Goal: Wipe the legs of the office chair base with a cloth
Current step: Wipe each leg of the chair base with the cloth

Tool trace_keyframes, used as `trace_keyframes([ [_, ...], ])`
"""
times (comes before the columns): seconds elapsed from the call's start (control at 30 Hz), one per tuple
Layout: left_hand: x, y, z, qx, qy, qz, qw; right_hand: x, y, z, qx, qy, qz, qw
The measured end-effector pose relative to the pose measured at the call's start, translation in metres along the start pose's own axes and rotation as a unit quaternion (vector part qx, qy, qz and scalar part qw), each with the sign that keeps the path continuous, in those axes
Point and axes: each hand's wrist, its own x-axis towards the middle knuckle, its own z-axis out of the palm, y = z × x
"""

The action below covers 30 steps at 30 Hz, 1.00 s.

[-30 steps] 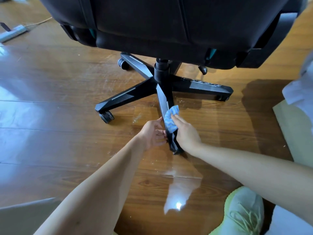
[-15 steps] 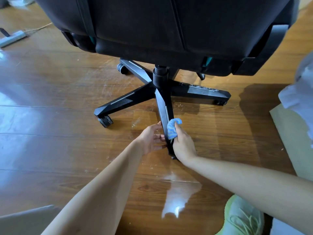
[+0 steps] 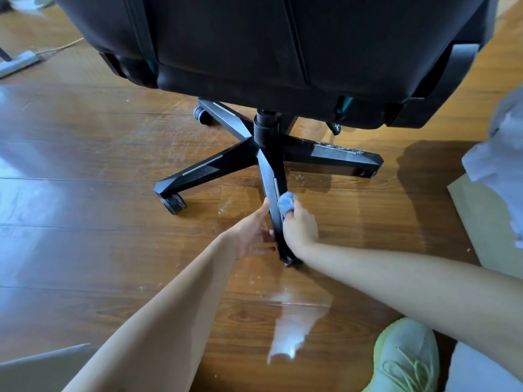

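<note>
While left hand [image 3: 252,233] steadies, right hand [image 3: 300,224] presses cloth [image 3: 286,203] on leg [image 3: 273,193]

We cannot read any text or number. Only the right leg of the chair base [image 3: 334,154] carries some pale marks, and they are too blurred to read.

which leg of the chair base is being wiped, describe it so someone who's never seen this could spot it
Start at the black office chair and drop to the central column of its base. The leg being wiped runs from there straight toward the camera. It alone sits between two hands: the left hand steadies it while the right hand presses a blue cloth against it.
</note>
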Motion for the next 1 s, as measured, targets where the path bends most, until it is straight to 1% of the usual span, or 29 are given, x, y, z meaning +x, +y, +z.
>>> trace_keyframes([
  [0.1,-0.005,0.006,0.002,0.024,-0.002,-0.023,0.999,0.044,-0.027,-0.010,0.055,-0.008,0.022,0.998],
  [0.17,-0.009,0.010,0.002,0.031,0.007,-0.028,0.999,0.055,-0.034,-0.012,0.085,-0.016,0.037,0.996],
  [0.23,-0.010,0.013,0.000,0.044,0.021,-0.029,0.998,0.043,-0.029,-0.010,0.080,-0.017,0.029,0.996],
  [0.37,-0.001,0.014,-0.003,0.081,0.039,-0.027,0.996,-0.011,0.003,-0.010,0.071,0.029,0.012,0.997],
  [0.43,0.004,0.010,-0.001,0.090,0.033,-0.030,0.995,-0.021,0.009,-0.008,0.090,0.030,0.027,0.995],
  [0.5,0.007,0.007,0.002,0.079,0.029,-0.025,0.996,-0.009,-0.001,-0.005,0.119,0.031,0.053,0.991],
  [0.57,0.008,0.006,0.004,0.076,0.030,-0.019,0.996,0.016,-0.020,-0.003,0.167,0.038,0.086,0.981],
  [0.67,0.007,0.006,0.006,0.077,0.032,-0.021,0.996,0.056,-0.050,0.001,0.288,0.045,0.129,0.948],
  [0.77,0.008,0.003,0.014,0.082,0.064,0.001,0.995,0.095,-0.076,-0.007,0.349,0.038,0.166,0.922],
  [0.83,0.014,-0.001,0.022,0.074,0.090,0.024,0.993,0.115,-0.084,-0.017,0.361,0.033,0.187,0.913],
  [0.9,0.022,-0.005,0.029,0.081,0.112,0.043,0.989,0.123,-0.085,-0.020,0.358,0.034,0.196,0.912],
  [1.0,0.028,-0.008,0.030,0.115,0.144,0.049,0.982,0.107,-0.076,-0.012,0.368,0.019,0.154,0.917],
])
